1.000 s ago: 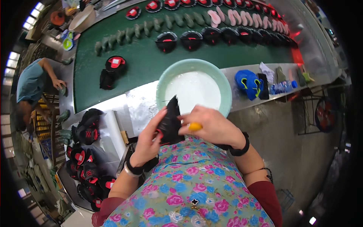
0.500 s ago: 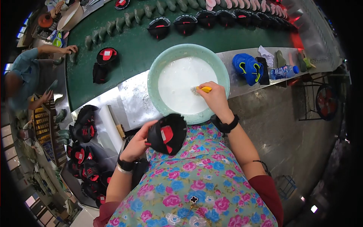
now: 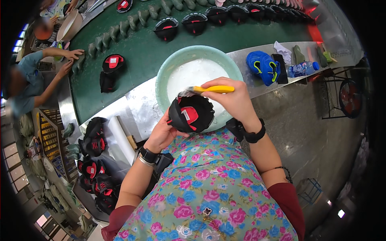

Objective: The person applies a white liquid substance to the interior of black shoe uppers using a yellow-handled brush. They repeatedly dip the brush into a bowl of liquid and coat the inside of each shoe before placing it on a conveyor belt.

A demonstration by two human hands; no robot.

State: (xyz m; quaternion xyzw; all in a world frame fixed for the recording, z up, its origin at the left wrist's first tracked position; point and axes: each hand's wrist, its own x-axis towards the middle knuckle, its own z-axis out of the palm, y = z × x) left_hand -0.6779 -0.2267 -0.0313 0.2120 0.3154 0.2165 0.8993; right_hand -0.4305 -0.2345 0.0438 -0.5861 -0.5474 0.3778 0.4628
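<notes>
My left hand (image 3: pixel 162 132) grips a black shoe upper (image 3: pixel 191 114) with a red inside, its opening facing up at me. My right hand (image 3: pixel 233 98) holds a yellow-handled brush (image 3: pixel 209 89), and the brush's bristle tip rests on the upper's top left rim. Both hands hover over the near edge of a pale green basin (image 3: pixel 175 64) filled with white liquid, which stands on a metal shelf.
A green conveyor belt (image 3: pixel 140 52) carries black-and-red uppers (image 3: pixel 111 67) and grey-green shoe lasts (image 3: pixel 132 22). A person in a blue shirt (image 3: pixel 28 80) reaches onto the belt at left. Several uppers (image 3: pixel 94 160) are piled at lower left. Blue shoes (image 3: pixel 263 66) and a bottle (image 3: pixel 302 69) lie on the shelf at right.
My right hand has lifted the brush out of the basin and brought it to the upper. My left hand has raised the upper and turned its opening toward me.
</notes>
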